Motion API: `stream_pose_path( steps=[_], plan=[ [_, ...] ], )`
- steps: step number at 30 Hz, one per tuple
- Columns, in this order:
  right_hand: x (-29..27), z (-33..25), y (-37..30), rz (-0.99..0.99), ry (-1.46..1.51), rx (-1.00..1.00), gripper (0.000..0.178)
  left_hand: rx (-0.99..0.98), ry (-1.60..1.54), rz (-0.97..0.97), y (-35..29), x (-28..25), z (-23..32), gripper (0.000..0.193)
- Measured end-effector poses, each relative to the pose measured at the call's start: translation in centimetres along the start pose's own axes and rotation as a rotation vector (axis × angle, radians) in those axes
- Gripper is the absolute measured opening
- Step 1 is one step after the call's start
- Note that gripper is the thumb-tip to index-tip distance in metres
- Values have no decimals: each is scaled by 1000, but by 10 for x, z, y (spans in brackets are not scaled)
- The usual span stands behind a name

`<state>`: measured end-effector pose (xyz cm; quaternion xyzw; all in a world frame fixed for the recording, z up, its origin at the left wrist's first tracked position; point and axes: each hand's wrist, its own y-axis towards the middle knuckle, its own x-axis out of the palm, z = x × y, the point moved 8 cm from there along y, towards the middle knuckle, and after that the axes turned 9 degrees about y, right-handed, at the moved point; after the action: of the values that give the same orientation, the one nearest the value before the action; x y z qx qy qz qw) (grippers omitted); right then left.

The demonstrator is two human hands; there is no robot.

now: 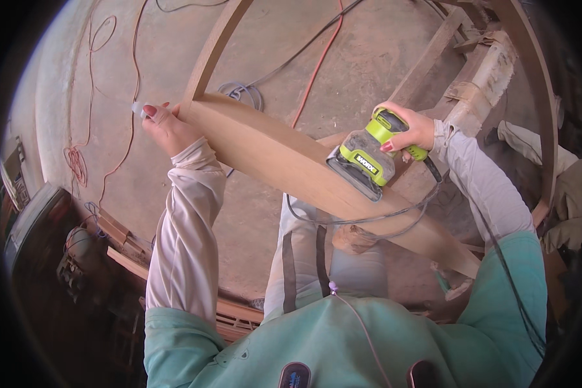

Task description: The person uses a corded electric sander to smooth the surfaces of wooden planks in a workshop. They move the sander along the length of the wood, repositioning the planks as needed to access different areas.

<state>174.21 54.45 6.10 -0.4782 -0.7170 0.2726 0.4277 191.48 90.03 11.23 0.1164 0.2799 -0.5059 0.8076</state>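
The green sander (363, 161), set on the wooden beam (265, 139), is clasped by the right hand (412, 129); whether the beam's left end is gripped by the curled left hand (171, 131) cannot be told. The sander should be held flat, the looped cable (343, 222) clear.

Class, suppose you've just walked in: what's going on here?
A person's right hand grips a green-and-grey electric sander, its pad against the broad face of a curved wooden piece. Their left hand is at the wood's upper-left end. The sander's dark cable loops across the wood.
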Motion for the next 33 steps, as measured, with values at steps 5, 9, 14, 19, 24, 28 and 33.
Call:
stream_pose_path(
  steps=[5,9,14,19,24,28,33],
  plan=[
    [17,-45,44,-61,31,-167,64,24,39,-13,4,1,-2,57],
    [38,-98,95,-53,21,-314,68,53,24,-22,5,8,0,72],
    [26,-69,66,-16,-23,-210,69,25,21,-20,5,4,-3,61],
    [-8,9,0,85,53,-23,69,22,71,-7,1,2,2,69],
    [2,-19,27,24,25,-124,62,18,52,-26,-4,9,8,66],
    [36,-89,72,2,50,-311,66,13,10,-31,-2,11,9,65],
    [30,-62,35,14,-20,-227,63,17,52,-6,8,5,1,65]
  ],
)
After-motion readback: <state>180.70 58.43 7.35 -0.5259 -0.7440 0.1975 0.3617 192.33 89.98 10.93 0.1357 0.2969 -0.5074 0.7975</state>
